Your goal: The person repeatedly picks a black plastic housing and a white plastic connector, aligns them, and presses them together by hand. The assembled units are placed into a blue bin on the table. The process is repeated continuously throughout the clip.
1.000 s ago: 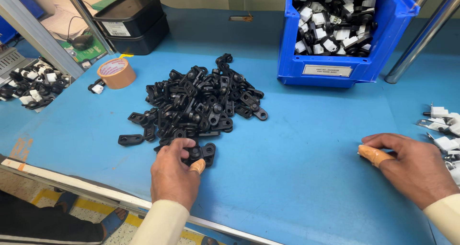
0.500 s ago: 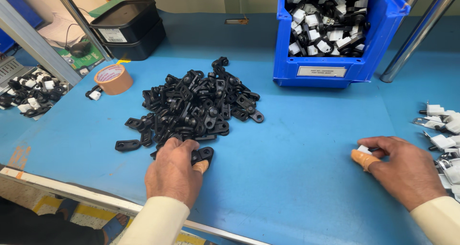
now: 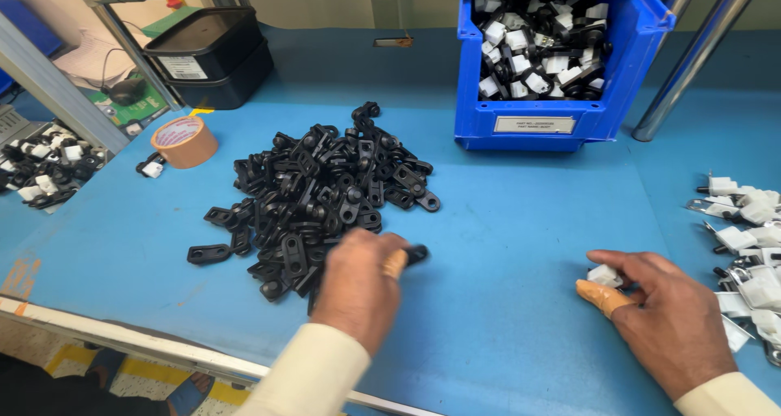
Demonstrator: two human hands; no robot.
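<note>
Workbench top (image 3: 521, 245) was a blue mat, smooth w/ a few scuffs, and an orange-brown worn patch sat at its near left corner; a pale metal edge strip ran along the front, w/ yellow-striped floor showing below it. Left hand (image 3: 358, 290) lay palm down at the near edge of the pile of black plastic clips (image 3: 317, 196), fingers curled together onto one black clip (image 3: 416, 254) that poked out past the fingertips; whether it was truly pinched or just pressed down, can't tell. One finger wore tan tape. Right hand (image 3: 671, 322) rested on the mat well apart to the right, thumb and forefinger closed on a small white part (image 3: 604, 275), thumb wrapped in an orange-tan cot. Just beside it, at the right edge, lay a scatter of white-and-metal parts (image 3: 748, 245). Behind, a blue bin (image 3: 553, 107) held mixed white and black pieces, w/ a label on its front wall. A roll of brown tape (image 3: 185, 142) sat left of the pile, a small white-black piece next to it. Stacked black trays (image 3: 207, 62) stood at the back left, near a green board and a cable. Slanted metal frame tubes crossed left and right, plus a bar across the top. More black and white parts (image 3: 41, 164) lay on a lower surface far left.
</note>
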